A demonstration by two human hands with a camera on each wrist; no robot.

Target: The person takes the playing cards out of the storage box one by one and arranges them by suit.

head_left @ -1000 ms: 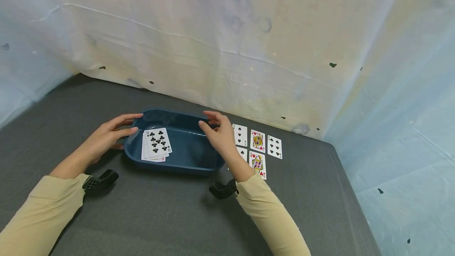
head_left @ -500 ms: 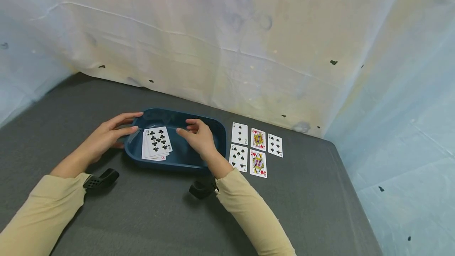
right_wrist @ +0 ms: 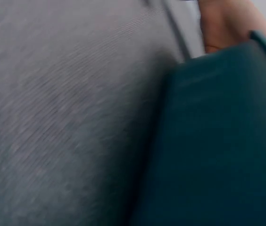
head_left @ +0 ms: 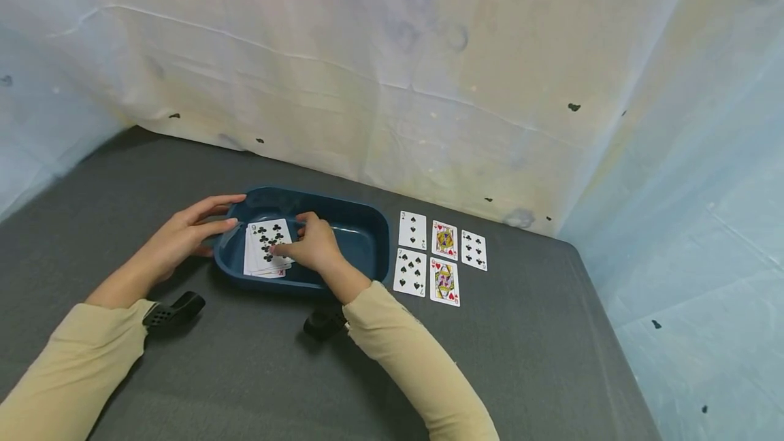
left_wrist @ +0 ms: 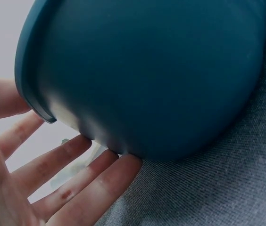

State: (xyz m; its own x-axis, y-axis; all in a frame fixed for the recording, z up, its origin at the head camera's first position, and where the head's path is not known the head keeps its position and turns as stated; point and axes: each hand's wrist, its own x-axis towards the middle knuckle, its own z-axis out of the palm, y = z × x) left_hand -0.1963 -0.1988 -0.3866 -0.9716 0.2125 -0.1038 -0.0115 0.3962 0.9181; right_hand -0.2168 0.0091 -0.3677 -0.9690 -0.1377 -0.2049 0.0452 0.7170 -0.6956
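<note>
Toward your body, the desk (head_left: pixel 257 366) spread wide, with room to draw both arms back. Over the tray's (head_left: pixel 366 245) near rim, your right grip (head_left: pixel 314 248) had its thumb on the stack (head_left: pixel 261 235), inside the tray's left end; whether it pinched a card could not be told. Because the edges sat uneven, a dragging thumb might have brought up two cards or fanned the pile. Your left grip (head_left: pixel 186 235) was unclenched, fingers against the tray's left end; too firm a push there might have slid the tray into the five cards (head_left: pixel 444 242), face up just beside its right rim. Sideways past those, you had open desk to the right; behind them room was tight, with the back edge near and the curtain (head_left: pixel 416 135) rising beyond.
</note>
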